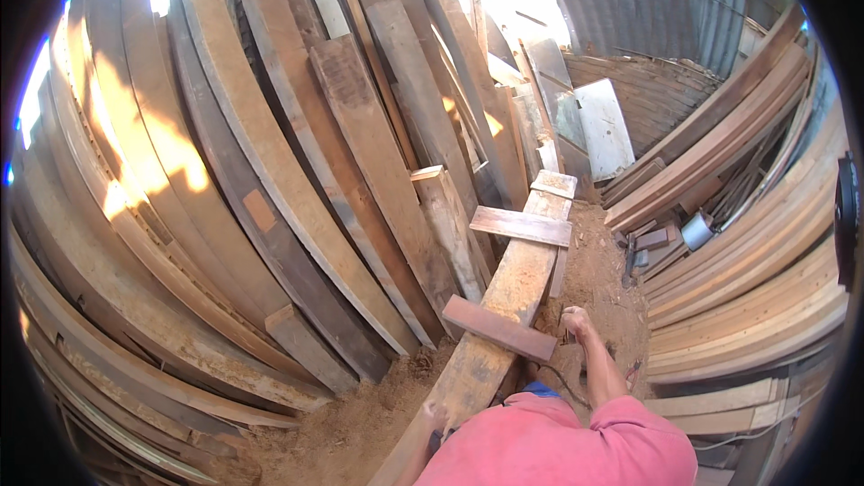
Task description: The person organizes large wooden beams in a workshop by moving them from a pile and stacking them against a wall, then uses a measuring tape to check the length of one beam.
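Note:
A long, thick wooden beam [463, 376] runs away from me like a bench, dusted with sawdust. Across it lie a reddish-brown wood block [500, 328] and, farther off, a flat board piece [522, 225]. My right hand [573, 320] is closed in the air just right of the beam, near the block's right end but apart from it. What it holds, if anything, I cannot make out. My left hand [433, 419] is low beside the beam's near part, mostly covered by my pink sleeve and body; its fingers do not show clearly. A dark cable [565, 384] curves below my right forearm.
Tall planks [270, 126] lean along the left side. Stacked boards [747, 292] line the right, with a grey metal can [696, 230] among scraps. Sawdust [598, 261] covers the ground. A white panel [604, 130] and corrugated metal sheeting [652, 0] stand at the back.

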